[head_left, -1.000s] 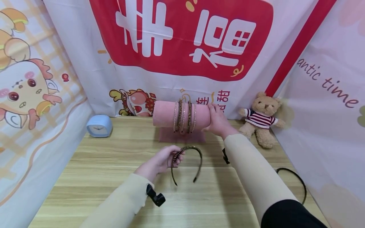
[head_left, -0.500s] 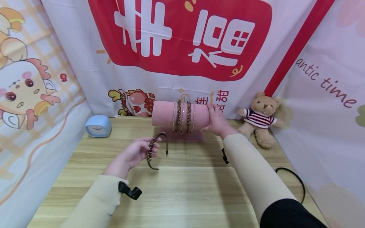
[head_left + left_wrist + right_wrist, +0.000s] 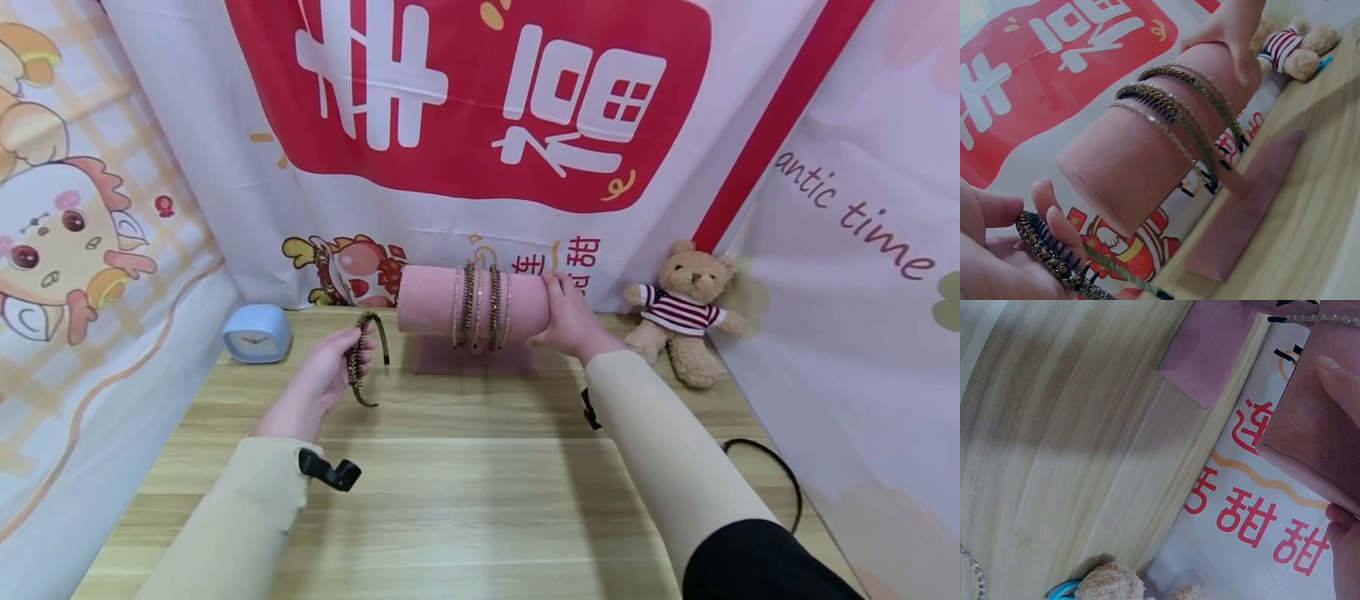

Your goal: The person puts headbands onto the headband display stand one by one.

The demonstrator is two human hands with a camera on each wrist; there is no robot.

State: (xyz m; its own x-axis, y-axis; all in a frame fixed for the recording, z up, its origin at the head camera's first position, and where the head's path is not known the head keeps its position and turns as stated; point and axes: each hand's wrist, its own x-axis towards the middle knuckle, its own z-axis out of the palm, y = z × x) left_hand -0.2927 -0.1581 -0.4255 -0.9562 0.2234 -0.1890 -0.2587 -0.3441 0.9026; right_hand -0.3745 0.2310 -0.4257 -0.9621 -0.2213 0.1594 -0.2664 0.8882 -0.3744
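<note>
My left hand (image 3: 321, 372) pinches a dark headband with bronze beads and comb teeth (image 3: 1054, 257), just off the left end of a pink padded headband stand (image 3: 426, 302). In the left wrist view the thumb and fingers close on the headband's beaded side, with one greenish arm pointing away. Several headbands (image 3: 468, 307), some sparkly pale and some dark beaded, sit side by side around the middle of the stand's roll. At the roll's right end my right hand (image 3: 572, 321) grips it, the thumb across the front. The stand's flat pink base (image 3: 1250, 206) rests on the table.
A light blue clock (image 3: 257, 335) stands at the back left of the wooden table (image 3: 465, 508). At the back right a teddy bear (image 3: 688, 312) in a striped top leans near the cloth wall. A thin dark curved band (image 3: 783, 467) lies at the right edge.
My left hand has carried the headband left and toward the back, turning it from face-on to nearly edge-on beside the stand. The right hand keeps its grip on the roll.
</note>
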